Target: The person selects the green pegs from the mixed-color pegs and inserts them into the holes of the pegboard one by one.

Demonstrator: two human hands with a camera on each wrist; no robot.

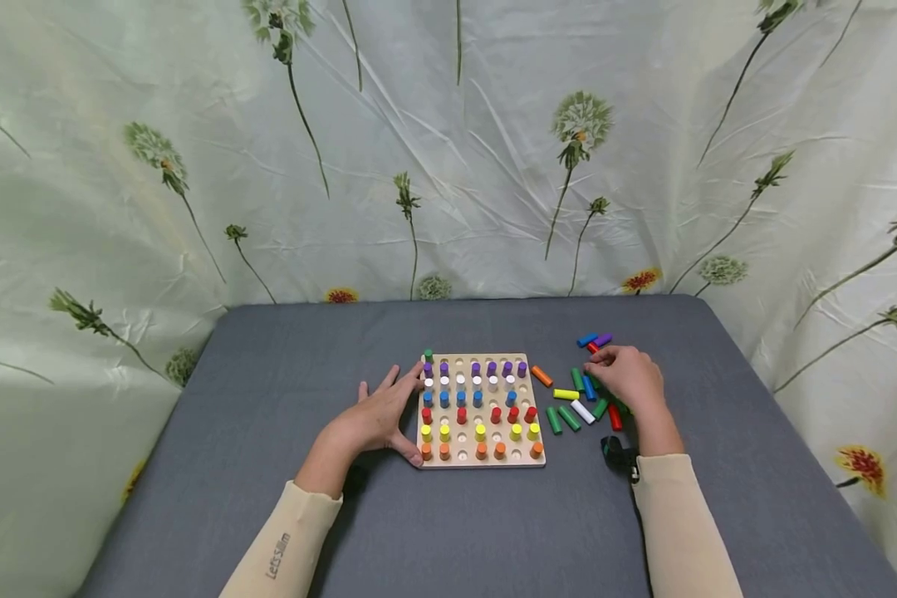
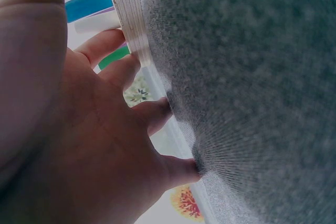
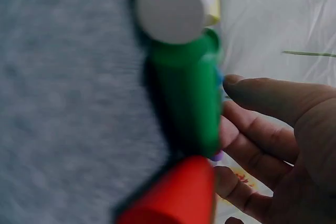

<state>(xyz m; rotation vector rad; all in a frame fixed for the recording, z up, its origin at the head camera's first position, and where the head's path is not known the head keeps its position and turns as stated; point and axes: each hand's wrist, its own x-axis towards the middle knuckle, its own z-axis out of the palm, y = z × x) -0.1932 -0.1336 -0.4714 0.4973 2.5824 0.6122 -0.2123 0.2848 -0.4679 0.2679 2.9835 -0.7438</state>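
Note:
A wooden pegboard [image 1: 470, 459] lies flat, bearing rows of green, purple, white, blue, red, yellow and orange pegs, with some holes bare. My left hand [image 1: 377, 417] rests at the board's left side, fingers spread, thumb by the near corner; in the left wrist view, fingertips touch the board's edge [image 2: 128, 19]. To the right of the board, my right hand [image 1: 631, 378] is bent down over loose pegs. A red peg [image 1: 593, 348] is by its fingertips. In the right wrist view a green peg [image 3: 186, 98] partly hides the fingertips, so any grip is unclear.
Loose pegs lie between the board and my right hand, among them an orange peg [image 1: 541, 376], a yellow peg [image 1: 566, 394] and a white peg [image 1: 583, 412]. A black wrist device [image 1: 617, 453] is on the right wrist. Behind the grey table [image 1: 306, 349] hangs a floral curtain [image 1: 478, 208].

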